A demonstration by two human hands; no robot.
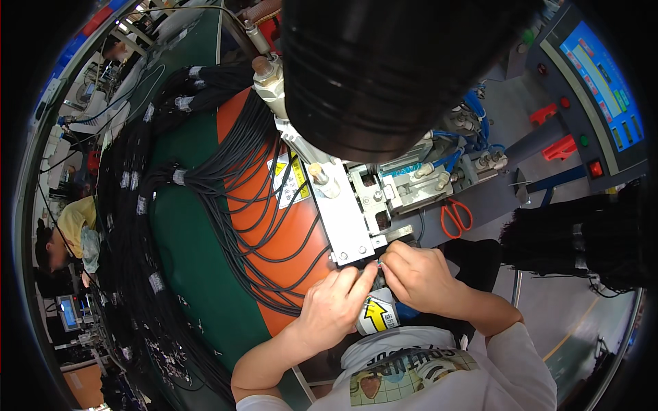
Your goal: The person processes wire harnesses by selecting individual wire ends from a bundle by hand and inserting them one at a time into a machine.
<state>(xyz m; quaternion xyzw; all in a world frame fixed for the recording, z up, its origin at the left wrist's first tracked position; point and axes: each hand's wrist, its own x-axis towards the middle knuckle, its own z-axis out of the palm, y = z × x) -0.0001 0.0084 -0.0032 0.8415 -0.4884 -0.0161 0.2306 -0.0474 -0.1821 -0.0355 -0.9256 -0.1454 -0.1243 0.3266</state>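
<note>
My left hand (330,306) and my right hand (415,275) meet at the near end of a white metal machine plate (340,226). Between the fingertips show tiny coloured wire ends (379,264), pinched by my right thumb and forefinger. The left fingers are curled, with the forefinger reaching to the same spot; what they grip is hidden. Just below the fingertips sits a pale part with a yellow arrow label (375,314). Black cables (226,195) fan out over an orange board (301,250) left of the machine, several running under the plate.
A large black cylinder (384,75) blocks the upper middle. Thick cable bundles (127,226) line the green table (195,264). Orange-handled scissors (456,218) lie right of the machine. A control screen (603,85) stands at far right, above another black bundle (576,236). A person (75,222) works at far left.
</note>
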